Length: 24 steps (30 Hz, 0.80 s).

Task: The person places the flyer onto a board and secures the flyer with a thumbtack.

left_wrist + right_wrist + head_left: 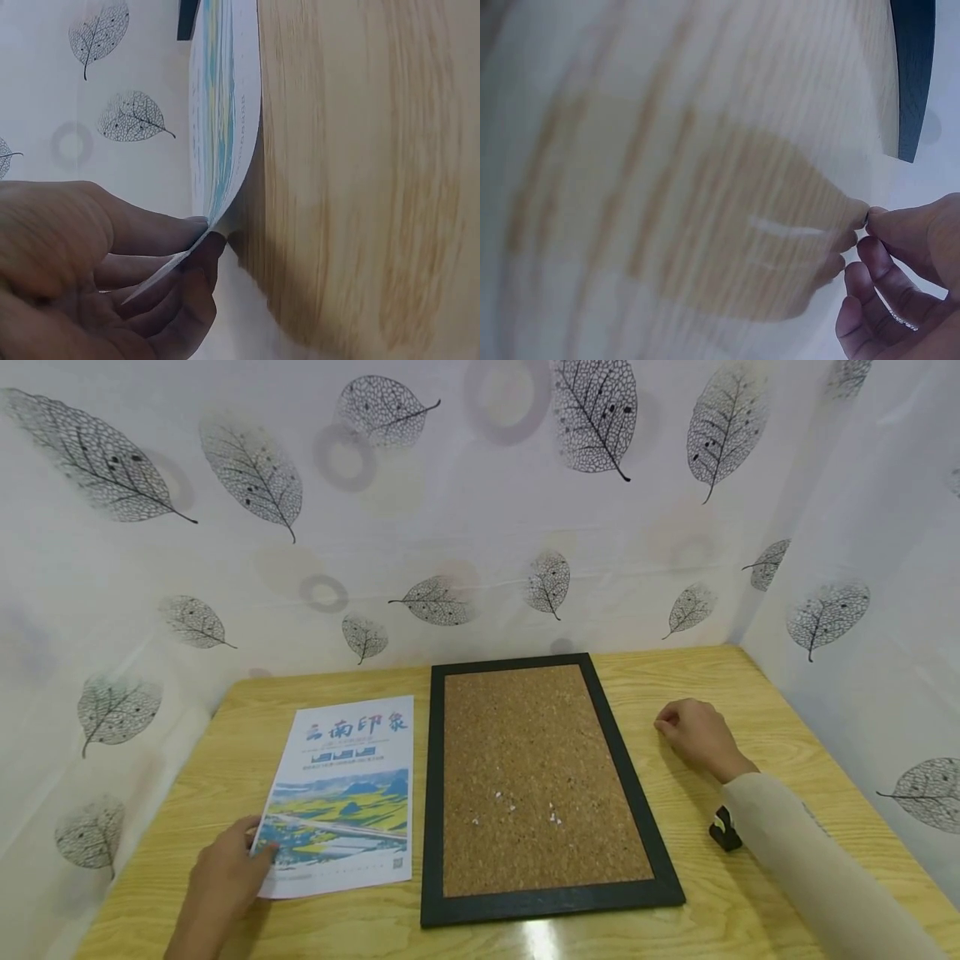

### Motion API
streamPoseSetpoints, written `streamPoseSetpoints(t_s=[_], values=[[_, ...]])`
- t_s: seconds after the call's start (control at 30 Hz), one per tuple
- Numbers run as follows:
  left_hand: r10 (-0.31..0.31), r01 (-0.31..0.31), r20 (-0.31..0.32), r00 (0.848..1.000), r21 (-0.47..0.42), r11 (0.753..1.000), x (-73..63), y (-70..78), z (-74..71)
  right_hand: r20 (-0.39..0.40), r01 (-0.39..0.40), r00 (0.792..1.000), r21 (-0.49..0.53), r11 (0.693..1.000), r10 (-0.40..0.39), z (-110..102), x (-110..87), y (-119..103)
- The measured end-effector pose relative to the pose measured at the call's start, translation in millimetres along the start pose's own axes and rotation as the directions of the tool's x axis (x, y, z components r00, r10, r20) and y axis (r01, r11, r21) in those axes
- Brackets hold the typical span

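Observation:
My left hand point(228, 868) pinches the lower left edge of a printed poster point(341, 810), thumb on top and fingers beneath. The sheet bends up at that edge in the left wrist view. It shows a landscape picture under large Chinese characters and lies left of a black-framed cork board point(547, 727). To the right of the board, my right hand point(697, 735) is low over the table. Its thumb and index fingertips meet in the right wrist view, the other fingers loosely curled; whether anything small is between them cannot be told.
Several small white bits point(553, 814) lie on the cork. A small black object point(724, 831), perhaps a tape dispenser, sits beside the right forearm. The wood-grain table point(660, 677) is bordered at the back and sides by a leaf-patterned sheet point(465, 543).

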<state>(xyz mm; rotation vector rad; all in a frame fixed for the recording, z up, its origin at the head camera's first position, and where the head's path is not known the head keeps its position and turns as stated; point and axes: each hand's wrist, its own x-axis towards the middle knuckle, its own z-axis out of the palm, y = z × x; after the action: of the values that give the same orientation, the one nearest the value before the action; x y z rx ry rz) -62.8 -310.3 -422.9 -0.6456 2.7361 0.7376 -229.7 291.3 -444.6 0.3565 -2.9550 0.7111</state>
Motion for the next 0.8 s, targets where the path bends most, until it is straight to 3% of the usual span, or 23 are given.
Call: streamPoseSetpoints(t_s=[0.47, 0.8], values=[[-0.056, 0.052, -0.047, 0.997, -0.083, 0.995, -1.1, -6.8, -2.4, 0.007, -0.009, 1.000, 0.000, 1.000, 0.009, -1.5, 0.7, -1.5], [-0.041, 0.026, -0.130, 0.991, -0.114, 0.993, -3.5, -9.1, -6.0, 0.011, -0.014, 1.000, -0.005, 1.000, 0.014, -2.4, 2.3, -2.9]])
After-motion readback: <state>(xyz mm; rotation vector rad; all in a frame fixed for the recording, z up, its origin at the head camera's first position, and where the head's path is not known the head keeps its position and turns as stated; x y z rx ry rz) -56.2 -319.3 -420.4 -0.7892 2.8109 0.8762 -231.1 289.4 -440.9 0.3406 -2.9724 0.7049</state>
